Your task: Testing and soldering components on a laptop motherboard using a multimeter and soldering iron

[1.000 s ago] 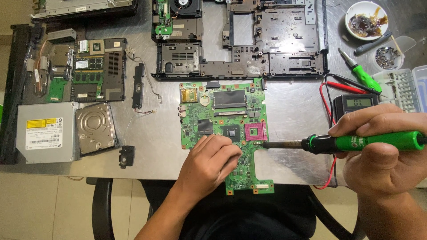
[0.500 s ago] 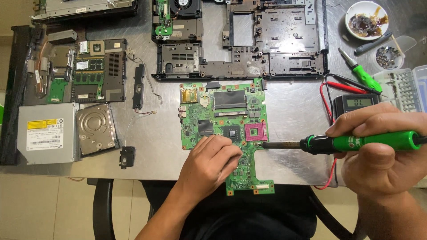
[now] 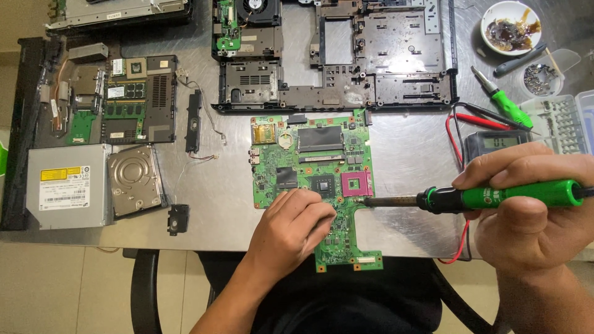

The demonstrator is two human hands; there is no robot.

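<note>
Here right grip [image 3: 532, 207] clasps soldering iron [image 3: 470, 198], tip on motherboard [image 3: 312, 179]; left hand [image 3: 294, 226] flat.

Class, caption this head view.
Right hand points a green soldering iron at a green circuit board steadied by the left hand.

I note the green circuit board [image 3: 315, 179] lying flat on the bench, component side up, near edge overhanging. The green-handled soldering iron [image 3: 476, 198] lies level, its dark tip meeting the board's right side beside a pink socket.
</note>
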